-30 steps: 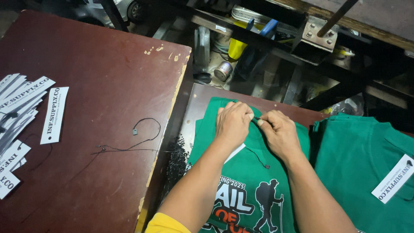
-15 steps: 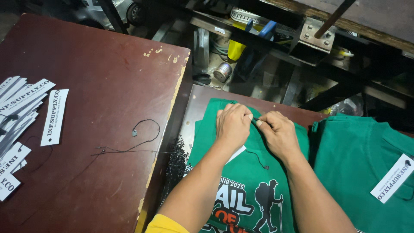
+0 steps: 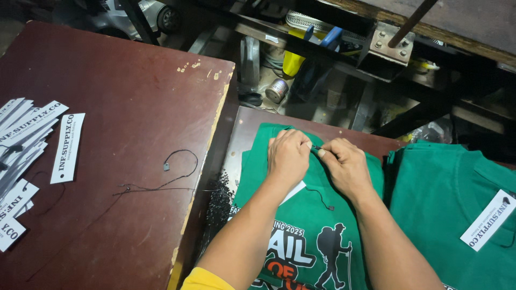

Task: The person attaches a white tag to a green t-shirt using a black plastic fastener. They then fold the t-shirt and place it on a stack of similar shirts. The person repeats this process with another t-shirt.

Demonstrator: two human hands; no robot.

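Green printed T-shirt (image 3: 301,236) folded flat on small dark board, just right of big brown table (image 3: 123,118). Left hand (image 3: 288,157) resting knuckles-up on shirt's collar end, fingers curled together, thumb and forefinger pinched on thin black cord (image 3: 318,194). Right hand (image 3: 346,166) touching left at fingertips, likewise pinched shut on same cord at collar. Cord's loose tail trailing down shirt's chest, small dark end lying above printed hiker figure. White tag corner (image 3: 294,191) peeking from under left wrist. Left of shirt, on table: loose black loop string (image 3: 180,161), further left a fan of white paper tags (image 3: 27,139). Right of shirt: second green shirt (image 3: 451,215) carrying white tag (image 3: 488,219).
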